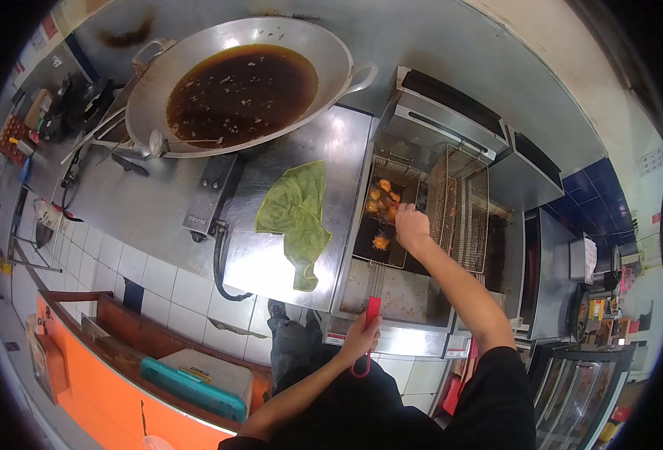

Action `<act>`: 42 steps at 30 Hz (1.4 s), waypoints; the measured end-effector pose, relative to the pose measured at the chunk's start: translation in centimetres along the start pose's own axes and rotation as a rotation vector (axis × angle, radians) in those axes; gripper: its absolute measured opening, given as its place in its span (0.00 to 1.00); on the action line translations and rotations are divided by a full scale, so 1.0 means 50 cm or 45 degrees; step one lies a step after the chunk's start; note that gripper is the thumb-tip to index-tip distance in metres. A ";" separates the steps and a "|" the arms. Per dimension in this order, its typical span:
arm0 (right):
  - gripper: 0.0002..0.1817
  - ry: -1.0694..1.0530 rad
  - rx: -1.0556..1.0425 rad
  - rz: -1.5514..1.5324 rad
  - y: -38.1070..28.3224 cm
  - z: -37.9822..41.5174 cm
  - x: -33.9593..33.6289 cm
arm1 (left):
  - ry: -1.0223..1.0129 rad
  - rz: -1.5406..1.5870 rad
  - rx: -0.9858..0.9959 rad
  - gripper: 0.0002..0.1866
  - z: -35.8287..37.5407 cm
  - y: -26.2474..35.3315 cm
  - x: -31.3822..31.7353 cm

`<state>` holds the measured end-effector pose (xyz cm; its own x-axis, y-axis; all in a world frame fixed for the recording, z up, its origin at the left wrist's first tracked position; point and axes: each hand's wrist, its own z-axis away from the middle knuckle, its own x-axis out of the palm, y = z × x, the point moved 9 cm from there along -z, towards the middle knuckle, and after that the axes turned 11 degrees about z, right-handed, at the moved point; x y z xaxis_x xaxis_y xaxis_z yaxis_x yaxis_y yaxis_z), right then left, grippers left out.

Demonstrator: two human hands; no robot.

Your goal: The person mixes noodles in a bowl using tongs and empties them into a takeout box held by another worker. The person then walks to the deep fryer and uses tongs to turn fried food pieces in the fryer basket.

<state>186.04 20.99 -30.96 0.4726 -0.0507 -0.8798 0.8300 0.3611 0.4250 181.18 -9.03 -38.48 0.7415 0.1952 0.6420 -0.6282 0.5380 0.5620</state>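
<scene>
Gripping the fry basket's red handle (371,311) in your closed left hand (361,341), you reach your right hand (412,229), fingers curled, over the fried pieces (382,199) in the basket (380,259), whose long axis runs straight away from you.

Steel counter (159,202) runs across the middle of the frame, white tiles below its front edge. Up top, centre-left, a big wok (241,86) of dark oil sits on it, and a ladle (159,142) rests against the wok's lower left rim. A crumpled green cloth (297,217) lies centre frame. Just right, touching the counter's edge, stands the fryer (391,285).
</scene>
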 end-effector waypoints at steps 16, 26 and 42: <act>0.16 -0.147 -0.225 0.119 0.015 0.031 -0.068 | -0.010 -0.026 -0.046 0.11 0.005 0.018 0.008; 0.14 -0.078 -0.144 0.113 0.015 0.033 -0.043 | -0.022 0.013 -0.038 0.10 -0.004 -0.002 -0.005; 0.24 -0.027 -0.103 0.125 0.032 0.051 -0.063 | -0.031 0.113 -0.050 0.10 0.004 0.005 0.010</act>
<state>186.65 19.34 -26.96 0.5576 -0.0308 -0.8295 0.7530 0.4392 0.4899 181.34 -8.96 -37.95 0.6768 0.2237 0.7013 -0.6812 0.5515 0.4815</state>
